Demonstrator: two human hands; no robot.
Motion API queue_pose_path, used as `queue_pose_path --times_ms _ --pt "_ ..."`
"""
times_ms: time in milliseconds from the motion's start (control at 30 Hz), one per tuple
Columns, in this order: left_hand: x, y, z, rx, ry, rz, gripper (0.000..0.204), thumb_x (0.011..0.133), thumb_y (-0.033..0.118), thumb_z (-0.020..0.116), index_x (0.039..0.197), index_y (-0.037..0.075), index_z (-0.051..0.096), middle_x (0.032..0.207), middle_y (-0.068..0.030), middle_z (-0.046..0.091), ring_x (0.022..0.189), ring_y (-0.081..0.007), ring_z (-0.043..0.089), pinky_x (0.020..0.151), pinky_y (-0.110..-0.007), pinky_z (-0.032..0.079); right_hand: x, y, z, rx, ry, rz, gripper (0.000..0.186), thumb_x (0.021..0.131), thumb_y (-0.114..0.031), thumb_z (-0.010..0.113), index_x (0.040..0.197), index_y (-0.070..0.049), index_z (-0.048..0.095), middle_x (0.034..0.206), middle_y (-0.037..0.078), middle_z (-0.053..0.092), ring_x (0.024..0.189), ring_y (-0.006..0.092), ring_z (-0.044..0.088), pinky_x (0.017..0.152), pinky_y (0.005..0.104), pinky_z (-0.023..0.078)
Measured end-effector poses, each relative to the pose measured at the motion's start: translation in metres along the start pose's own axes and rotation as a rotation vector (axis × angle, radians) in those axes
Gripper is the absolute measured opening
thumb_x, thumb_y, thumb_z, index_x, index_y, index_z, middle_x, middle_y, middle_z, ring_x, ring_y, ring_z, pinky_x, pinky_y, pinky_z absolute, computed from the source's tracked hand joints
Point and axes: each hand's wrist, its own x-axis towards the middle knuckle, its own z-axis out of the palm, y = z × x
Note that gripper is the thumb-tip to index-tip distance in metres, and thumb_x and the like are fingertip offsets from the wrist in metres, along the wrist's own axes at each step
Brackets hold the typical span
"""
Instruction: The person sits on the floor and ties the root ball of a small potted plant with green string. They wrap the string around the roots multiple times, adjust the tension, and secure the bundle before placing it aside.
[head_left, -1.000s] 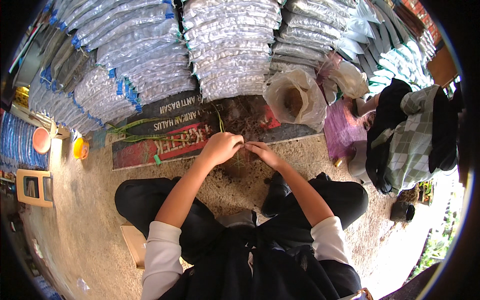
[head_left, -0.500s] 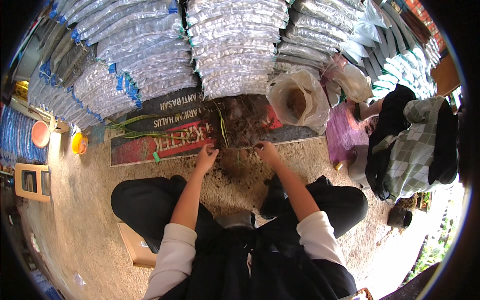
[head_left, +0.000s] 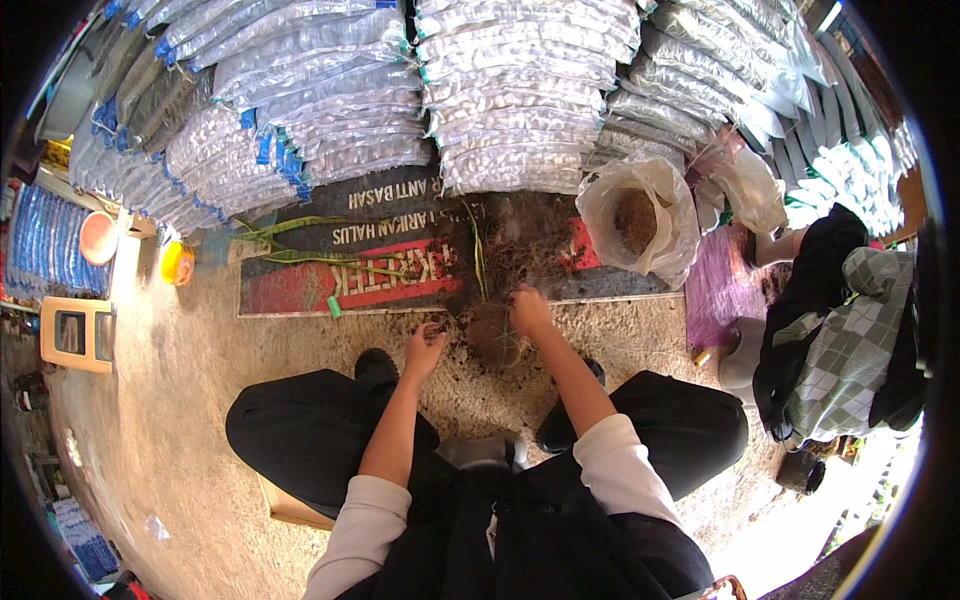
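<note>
A round brown mass [head_left: 494,338], which looks like a pot or clump of soil, sits on the floor between my hands, with thin green leaves spreading over it. My left hand [head_left: 426,347] is a little to its left, apart from it, fingers closed around a small dark bit I cannot make out. At the upper right edge of the mass is my right hand [head_left: 530,310], its fingers bent together; what they hold is hidden. Just beyond lie dark loose soil and roots [head_left: 520,245] and a long yellow-green leaf [head_left: 478,250].
A black and red printed sheet [head_left: 380,225] lies ahead, bearing long green leaves [head_left: 300,228] and a small green cylinder [head_left: 334,307]. An open plastic bag [head_left: 665,225] stands at its right. Stacked filled bags [head_left: 520,100] wall the far side. A person [head_left: 830,330] sits at right.
My left hand has drawn back toward me, away from the soil. My right hand stays by the brown mass. The whole view has shifted slightly.
</note>
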Motion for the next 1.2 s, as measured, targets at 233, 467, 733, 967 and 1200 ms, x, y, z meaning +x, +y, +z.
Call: queue_pose_path --times_ms 233,467,733,967,1200 --pt "0.010 0.011 0.014 -0.044 -0.062 -0.050 0.035 0.084 0.021 0.054 0.115 0.004 0.046 0.101 -0.0101 0.055 0.085 -0.0212 0.056 0.075 -0.035 0.046 0.007 0.085 0.002 0.954 0.162 0.382 0.020 0.082 -0.014 0.051 0.097 -0.001 0.053 0.083 0.012 0.059 0.077 0.0230 0.060 0.067 0.0350 0.046" --pt "0.006 0.029 0.018 0.066 -0.069 -0.019 0.035 0.085 0.021 0.053 0.116 0.005 0.045 0.103 -0.0095 0.054 0.091 -0.0233 0.054 0.078 -0.038 0.045 -0.015 0.180 -0.091 1.113 0.398 0.527 0.017 0.084 -0.014 0.047 0.096 -0.003 0.051 0.071 0.009 0.055 0.057 0.0202 0.052 0.051 0.0345 0.045" --pt "0.013 0.006 0.028 0.165 -0.077 0.040 0.034 0.085 0.021 0.052 0.115 0.005 0.046 0.099 -0.0097 0.056 0.090 -0.0237 0.055 0.077 -0.038 0.046 -0.081 0.224 -0.198 -0.720 -0.510 0.462 0.028 0.074 -0.019 0.055 0.095 -0.004 0.063 0.089 0.015 0.063 0.081 0.0256 0.062 0.062 0.0351 0.049" --pt "0.007 0.002 0.027 0.246 -0.114 0.090 0.038 0.084 0.021 0.053 0.117 0.005 0.044 0.098 -0.0108 0.058 0.088 -0.0250 0.056 0.076 -0.039 0.047 -0.069 0.149 -0.135 -0.752 -0.044 0.266 0.013 0.075 -0.012 0.052 0.083 -0.010 0.062 0.082 0.010 0.063 0.077 0.0230 0.063 0.055 0.0378 0.049" --pt "0.002 0.001 0.029 0.260 -0.112 0.115 0.040 0.084 0.021 0.053 0.119 0.004 0.043 0.101 -0.0115 0.057 0.089 -0.0255 0.056 0.076 -0.037 0.046 -0.044 0.031 -0.041 -0.055 -0.048 0.063 0.035 0.075 -0.030 0.059 0.104 -0.010 0.059 0.085 0.015 0.061 0.085 0.0313 0.057 0.073 0.0413 0.047"
